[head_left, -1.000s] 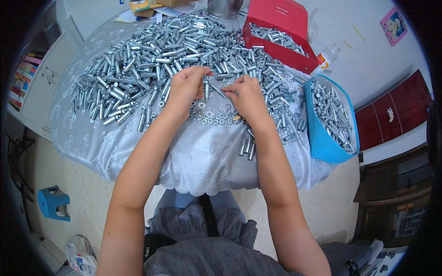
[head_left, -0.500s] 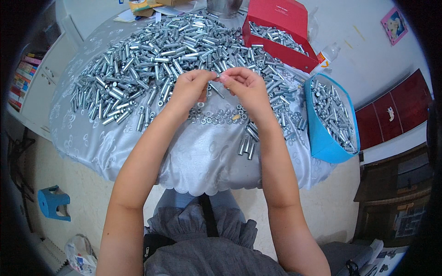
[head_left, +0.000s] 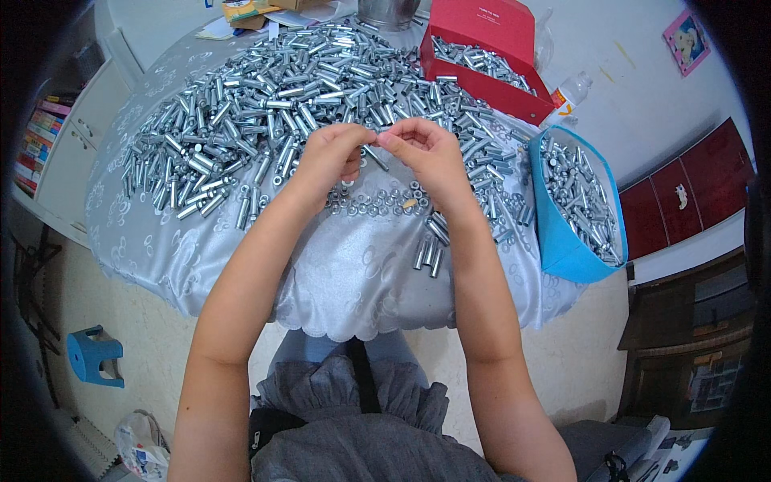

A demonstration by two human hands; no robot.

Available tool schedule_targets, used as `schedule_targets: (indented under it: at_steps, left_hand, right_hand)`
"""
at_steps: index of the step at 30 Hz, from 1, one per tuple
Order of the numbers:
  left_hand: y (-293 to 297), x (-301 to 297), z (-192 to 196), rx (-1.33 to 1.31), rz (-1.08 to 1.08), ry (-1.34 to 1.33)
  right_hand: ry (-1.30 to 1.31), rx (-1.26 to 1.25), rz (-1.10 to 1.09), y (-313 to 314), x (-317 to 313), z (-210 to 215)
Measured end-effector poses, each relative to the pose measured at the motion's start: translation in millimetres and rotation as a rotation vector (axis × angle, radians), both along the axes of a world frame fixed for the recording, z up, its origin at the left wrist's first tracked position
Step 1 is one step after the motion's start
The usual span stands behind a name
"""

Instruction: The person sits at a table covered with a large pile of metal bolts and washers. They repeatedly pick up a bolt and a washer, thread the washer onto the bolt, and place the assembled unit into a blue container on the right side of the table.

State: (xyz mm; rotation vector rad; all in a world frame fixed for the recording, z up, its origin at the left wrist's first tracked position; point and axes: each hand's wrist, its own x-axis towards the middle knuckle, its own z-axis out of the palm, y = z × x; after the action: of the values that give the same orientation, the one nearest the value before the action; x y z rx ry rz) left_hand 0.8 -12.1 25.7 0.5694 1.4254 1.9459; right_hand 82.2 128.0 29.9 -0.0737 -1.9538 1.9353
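Note:
My left hand point(head_left: 331, 157) and my right hand point(head_left: 427, 154) meet fingertip to fingertip over the front of the heap. Both are closed in a pinch; what sits between the fingertips is too small and covered to name, though a glint of metal shows there. Just below the fingertips a silver metal sleeve point(head_left: 377, 158) slants; I cannot tell whether it is held or lying. Under the hands several small hex nuts point(head_left: 374, 206) spread on the cloth, with a tan scrap point(head_left: 409, 203) among them. Behind rises a large heap of silver sleeve anchor bolts point(head_left: 281, 96).
A red lidded box point(head_left: 490, 88) of metal pieces stands at the back right. Right of the heap is a blue fabric bin point(head_left: 574, 209) filled with bolts, near a plastic bottle point(head_left: 569, 98). A metal bucket point(head_left: 388, 12) stands behind. Grey patterned cloth point(head_left: 361, 281) covers the table.
My hands stay in nearly the same place. The fingertips have closed closer together, and the small metal piece that showed between them is now mostly covered.

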Motion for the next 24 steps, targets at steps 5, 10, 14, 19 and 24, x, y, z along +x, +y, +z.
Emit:
schedule_targets:
  at_steps: [5,10,14,19,24]
  left_hand:
    - [0,1,1,0.03,0.006,-0.068]
    - [0,1,3,0.024,-0.025,-0.141]
    - [-2,2,11,-0.019,-0.081,-0.145]
    - [-2,0,9,0.022,-0.126,-0.187]
    - [1,-2,5,-0.01,-0.061,-0.226]
  right_hand:
    - [0.049,0.099,-0.075,-5,-2,-3]
    - [0.126,0.297,-0.167,-7,-3,-8]
    - [0.151,0.334,-0.169,-7,-1,-8]
    - [0.144,0.198,-0.167,-6,1,2]
    - [-0.027,0.648,-0.354,16,2,-10]
